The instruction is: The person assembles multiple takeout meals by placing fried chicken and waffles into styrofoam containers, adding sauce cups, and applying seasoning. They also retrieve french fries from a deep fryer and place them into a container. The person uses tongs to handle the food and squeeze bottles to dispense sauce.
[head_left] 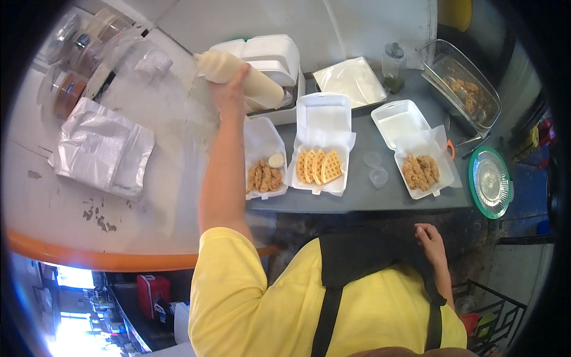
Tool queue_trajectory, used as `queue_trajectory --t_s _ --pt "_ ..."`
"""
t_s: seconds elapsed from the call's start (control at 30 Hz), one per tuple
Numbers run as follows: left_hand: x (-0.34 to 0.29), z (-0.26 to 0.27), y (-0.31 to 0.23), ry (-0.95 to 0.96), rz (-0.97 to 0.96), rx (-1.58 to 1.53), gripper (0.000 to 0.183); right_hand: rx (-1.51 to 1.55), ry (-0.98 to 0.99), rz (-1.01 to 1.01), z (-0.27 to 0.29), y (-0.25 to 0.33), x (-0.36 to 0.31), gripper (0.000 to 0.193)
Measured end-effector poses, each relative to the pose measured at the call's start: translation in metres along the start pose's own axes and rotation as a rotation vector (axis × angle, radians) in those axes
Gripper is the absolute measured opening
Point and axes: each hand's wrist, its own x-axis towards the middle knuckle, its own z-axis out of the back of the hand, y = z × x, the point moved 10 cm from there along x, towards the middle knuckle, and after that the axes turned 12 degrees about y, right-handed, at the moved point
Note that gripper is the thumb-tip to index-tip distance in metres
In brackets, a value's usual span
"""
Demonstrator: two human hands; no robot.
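My left hand (pixel 231 89) is wrapped round a large squeeze bottle (pixel 253 83) of cream-coloured sauce, tilted above the left end of the grey table. Low at my side, next to my black apron, my right hand (pixel 430 239) hangs with loosely bent fingers and nothing seen in it. Three opened white foam boxes stand on the table. The left box (pixel 260 132) holds fried chicken (pixel 263 177) and a small lidded cup (pixel 276 160). Waffle wedges (pixel 318 166) lie in the middle box (pixel 324 113). More fried chicken (pixel 420 171) sits on paper in the right box (pixel 403 122).
Two small clear cups (pixel 377 174) stand between boxes. Behind are stacked foam boxes (pixel 273 53), a paper-covered tray (pixel 351 82) and a shaker (pixel 393 65). A glass dish (pixel 461 89) of fried pieces stands far right, a green-rimmed plate (pixel 491 181) nearer. Plastic bags (pixel 104 146) lie left.
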Motion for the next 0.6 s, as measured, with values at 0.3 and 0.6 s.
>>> queue_trajectory --t_s 0.3,0.6 --pt "0.002 -0.016 0.103 0.529 0.174 0.334 0.086 -0.157 -0.225 0.133 -0.055 0.059 0.016 0.025" --pt "-0.004 0.006 0.174 0.889 0.360 0.338 0.086 -0.187 -0.250 0.110 -0.146 0.103 0.029 0.026"
